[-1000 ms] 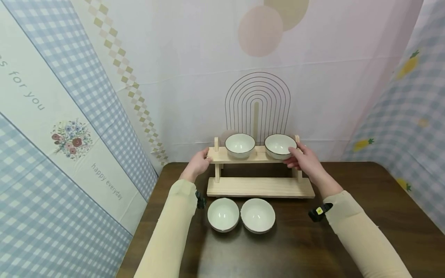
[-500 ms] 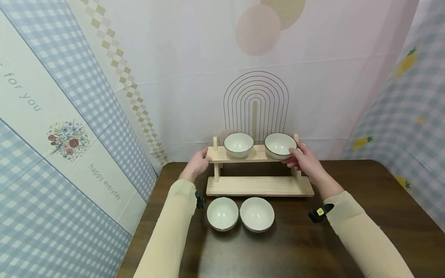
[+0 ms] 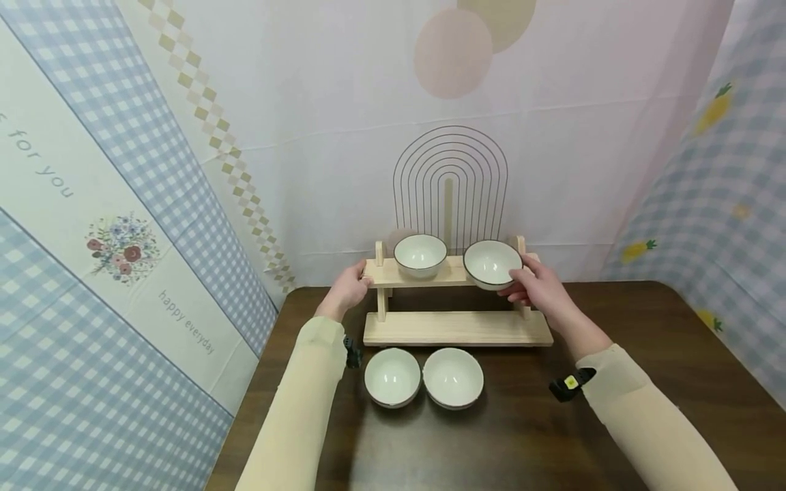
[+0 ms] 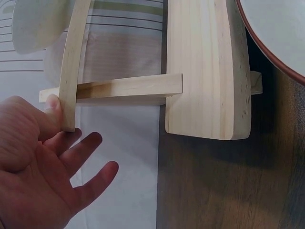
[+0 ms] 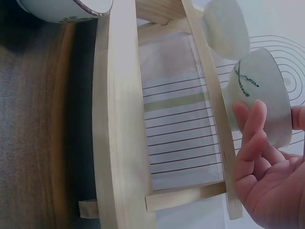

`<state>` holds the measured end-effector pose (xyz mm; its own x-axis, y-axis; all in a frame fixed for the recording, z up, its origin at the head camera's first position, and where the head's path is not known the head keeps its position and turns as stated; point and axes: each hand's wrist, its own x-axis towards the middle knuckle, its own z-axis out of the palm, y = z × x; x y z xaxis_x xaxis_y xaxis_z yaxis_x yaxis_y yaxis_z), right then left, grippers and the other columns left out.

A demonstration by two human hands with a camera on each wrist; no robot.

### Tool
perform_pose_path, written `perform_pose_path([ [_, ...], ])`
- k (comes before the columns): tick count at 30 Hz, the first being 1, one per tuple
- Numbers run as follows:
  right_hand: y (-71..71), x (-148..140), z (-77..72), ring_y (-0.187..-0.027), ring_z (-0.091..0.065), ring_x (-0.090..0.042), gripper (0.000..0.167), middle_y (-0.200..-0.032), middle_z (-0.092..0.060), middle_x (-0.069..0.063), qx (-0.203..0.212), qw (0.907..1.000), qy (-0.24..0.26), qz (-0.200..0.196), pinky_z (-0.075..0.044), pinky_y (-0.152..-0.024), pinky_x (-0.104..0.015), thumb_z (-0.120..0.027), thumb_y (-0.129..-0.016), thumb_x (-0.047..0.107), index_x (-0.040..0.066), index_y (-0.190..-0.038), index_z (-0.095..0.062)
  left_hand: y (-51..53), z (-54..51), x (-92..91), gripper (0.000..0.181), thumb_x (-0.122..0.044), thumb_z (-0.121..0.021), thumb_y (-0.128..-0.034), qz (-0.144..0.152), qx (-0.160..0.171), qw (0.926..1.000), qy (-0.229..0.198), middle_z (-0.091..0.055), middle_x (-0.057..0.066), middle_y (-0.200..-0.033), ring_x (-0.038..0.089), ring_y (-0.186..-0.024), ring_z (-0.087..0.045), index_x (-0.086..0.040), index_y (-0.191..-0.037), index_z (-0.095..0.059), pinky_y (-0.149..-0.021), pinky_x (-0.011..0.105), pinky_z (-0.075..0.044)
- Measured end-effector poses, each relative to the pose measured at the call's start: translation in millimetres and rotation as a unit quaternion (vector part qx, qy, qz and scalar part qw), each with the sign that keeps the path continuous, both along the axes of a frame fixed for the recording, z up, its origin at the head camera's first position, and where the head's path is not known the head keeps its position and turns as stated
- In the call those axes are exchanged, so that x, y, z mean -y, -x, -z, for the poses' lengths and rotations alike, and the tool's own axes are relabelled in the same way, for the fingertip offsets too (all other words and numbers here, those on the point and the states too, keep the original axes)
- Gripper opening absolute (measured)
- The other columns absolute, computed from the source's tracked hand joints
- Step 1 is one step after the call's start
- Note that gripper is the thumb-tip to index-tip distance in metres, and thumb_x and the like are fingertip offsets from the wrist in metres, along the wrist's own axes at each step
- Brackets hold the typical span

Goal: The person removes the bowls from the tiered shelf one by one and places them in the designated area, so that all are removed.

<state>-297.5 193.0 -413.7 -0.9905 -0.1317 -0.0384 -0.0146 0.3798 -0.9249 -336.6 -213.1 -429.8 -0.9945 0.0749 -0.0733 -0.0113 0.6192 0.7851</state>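
Head view: we have a two-tier wooden rack (image 3: 457, 329) near the far edge of a dark brown table (image 3: 522, 429). The left hand (image 3: 348, 289) grips the rack's upper left end. The right hand (image 3: 540, 290) holds a dark-rimmed white bowl (image 3: 493, 262) at the rack's upper right end, mouth tipped toward us; we cannot tell whether its foot touches the board. A second bowl (image 3: 420, 254) sits upright on the rack's top tier, left of the held one. On the table just in front of the rack, a front left bowl (image 3: 393, 377) and a front right bowl (image 3: 453, 378) stand side by side. Behind the rack, a pale cloth (image 3: 331, 198) printed with nested arches.

Left wrist view: we see the thumb on the end of the rack's upper board, other fingers spread beyond it. A bowl rim shows in front of the rack's lower board.

Right wrist view: fingers curl round the held bowl beside the rack's upper board; we note a green sprig on its outer wall.
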Motion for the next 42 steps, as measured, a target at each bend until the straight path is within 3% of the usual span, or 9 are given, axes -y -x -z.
perform_pose_path([
  [17, -11.2, -9, 16.2, -0.078, -0.076, -0.019, 0.071, -0.101, -0.080, -0.009, 0.013, 0.9995, 0.028, 0.001, -0.055, -0.064, -0.027, -0.052, -0.112, 0.025, 0.011, -0.173, -0.018, -1.2, 1.9, 2.5, 0.063, -0.011, -0.051, -0.1127, 0.001, 0.001, 1.0000, -0.005, -0.031, 0.020, -0.172, 0.035, -0.158, -0.030, -0.001, -0.169, -0.025, -0.128, 0.048, -0.027],
  [24, -21.8, -12, 19.9, -0.082, -0.077, -0.021, 0.070, -0.102, -0.081, -0.011, 0.013, 0.9995, 0.027, -0.002, -0.056, -0.066, -0.028, -0.053, -0.112, 0.028, 0.009, -0.172, -0.022, -0.3, 2.3, 2.2, 0.063, -0.010, -0.051, -0.1127, -0.001, 0.003, 1.0000, -0.006, -0.030, 0.020, -0.172, 0.036, -0.158, -0.030, -0.001, -0.169, -0.024, -0.128, 0.048, -0.027],
  [36, -46.3, -25, 39.7, -0.080, -0.077, -0.016, 0.073, -0.105, -0.081, -0.013, 0.039, 0.9988, 0.029, -0.005, -0.054, -0.065, -0.029, -0.054, -0.113, 0.030, 0.004, -0.171, -0.018, -0.3, 1.1, 1.8, 0.063, -0.011, -0.050, -0.1132, 0.005, 0.005, 0.9999, -0.012, -0.027, 0.019, -0.173, 0.035, -0.159, -0.027, -0.001, -0.169, -0.024, -0.128, 0.048, -0.024],
  [42, -47.4, -35, 50.3, -0.079, -0.077, -0.016, 0.074, -0.104, -0.081, -0.015, 0.058, 0.9981, 0.020, -0.007, -0.054, -0.065, -0.028, -0.054, -0.113, 0.030, 0.001, -0.171, -0.017, 3.8, 2.6, -0.8, 0.063, -0.011, -0.051, -0.1129, -0.005, 0.002, 0.9997, -0.023, -0.026, 0.019, -0.174, 0.035, -0.159, -0.027, 0.000, -0.169, -0.025, -0.129, 0.047, -0.024],
])
